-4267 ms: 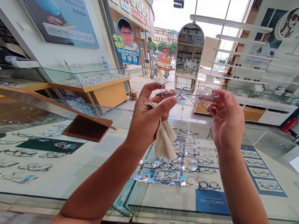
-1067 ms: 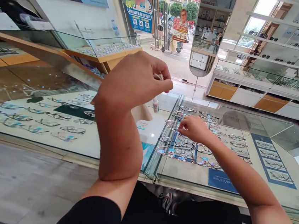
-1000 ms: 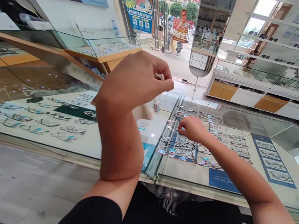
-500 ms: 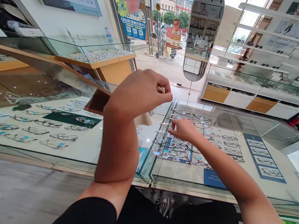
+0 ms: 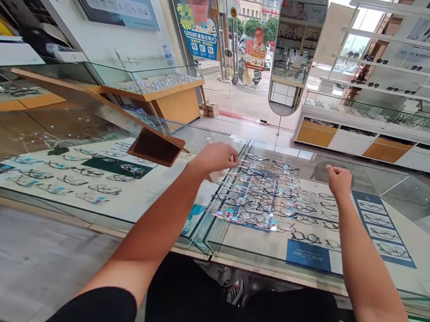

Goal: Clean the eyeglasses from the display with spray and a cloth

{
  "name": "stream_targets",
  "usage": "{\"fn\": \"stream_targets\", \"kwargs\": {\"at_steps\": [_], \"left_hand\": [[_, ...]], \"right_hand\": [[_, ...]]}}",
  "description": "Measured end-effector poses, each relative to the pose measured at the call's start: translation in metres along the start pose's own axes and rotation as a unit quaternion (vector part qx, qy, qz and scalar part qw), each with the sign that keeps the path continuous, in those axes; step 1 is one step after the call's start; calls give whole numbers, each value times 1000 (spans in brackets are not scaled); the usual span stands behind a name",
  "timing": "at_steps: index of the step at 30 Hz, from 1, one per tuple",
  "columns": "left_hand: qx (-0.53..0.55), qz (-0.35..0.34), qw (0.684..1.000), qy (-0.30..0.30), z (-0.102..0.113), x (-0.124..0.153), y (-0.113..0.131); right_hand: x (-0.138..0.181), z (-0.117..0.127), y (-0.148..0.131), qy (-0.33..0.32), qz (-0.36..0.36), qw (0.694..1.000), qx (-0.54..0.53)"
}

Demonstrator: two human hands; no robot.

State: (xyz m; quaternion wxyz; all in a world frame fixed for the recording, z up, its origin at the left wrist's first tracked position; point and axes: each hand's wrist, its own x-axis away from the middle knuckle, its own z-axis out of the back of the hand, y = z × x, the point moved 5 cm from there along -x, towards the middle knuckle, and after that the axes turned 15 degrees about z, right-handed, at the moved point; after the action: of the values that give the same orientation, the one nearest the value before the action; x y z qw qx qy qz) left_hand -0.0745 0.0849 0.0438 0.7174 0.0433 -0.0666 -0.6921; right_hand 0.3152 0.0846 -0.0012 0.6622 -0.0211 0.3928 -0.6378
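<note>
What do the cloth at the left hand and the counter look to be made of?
Cloth: probably soft fabric, matte and pale, drooping below the left hand; the exact fibre is unclear.
Counter: glossy, clear glass on top, it seems, judging by greenish edges and reflections.

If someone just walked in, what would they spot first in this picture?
Probably the rows of glasses, spread out low in the middle of the picture. At their upper left, the person's left hand holds a pale cloth, with the right hand farther right. At the back, a tall rounded mirror stands out near the bright street.
</note>
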Motion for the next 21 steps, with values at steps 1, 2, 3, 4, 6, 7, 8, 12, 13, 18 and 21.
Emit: {"fn": "stream_targets", "kwargs": {"at_steps": [1, 2, 3, 4, 6, 7, 8, 12, 13, 18, 21], "left_hand": [[-1, -4, 1000, -7, -8, 1, -2], [-2, -10, 1000, -14, -15, 2, -3], [-4, -17, 1000, -21, -21, 3, -3], [-6, -24, 999, -28, -26, 3, -3], [-11, -41, 998, -45, -34, 1, -1], [-14, -49, 997, -52, -37, 0, 0], [-15, -56, 997, -60, -40, -1, 1], [-22, -62, 995, -72, -48, -5, 0], [-24, -60, 995, -72, -49, -5, -1], [-7, -58, 995, -78, -50, -8, -7], [25, -64, 994, -81, -46, -6, -8]], "right_hand": [[0, -2, 6, 3, -11, 1000, -9], [0, -5, 12, 2, -21, 1000, -18], [0, -8, 18, -1, -31, 999, -26], [1, -11, 23, -3, -40, 999, -33], [3, -18, 30, -5, -54, 998, -43], [3, -21, 32, -5, -59, 997, -47], [3, -23, 33, -4, -62, 997, -50], [5, -27, 32, 1, -64, 996, -58], [6, -28, 31, 2, -63, 996, -58], [7, -29, 29, 12, -54, 997, -52], [7, -31, 27, 0, -44, 998, -42]]}}
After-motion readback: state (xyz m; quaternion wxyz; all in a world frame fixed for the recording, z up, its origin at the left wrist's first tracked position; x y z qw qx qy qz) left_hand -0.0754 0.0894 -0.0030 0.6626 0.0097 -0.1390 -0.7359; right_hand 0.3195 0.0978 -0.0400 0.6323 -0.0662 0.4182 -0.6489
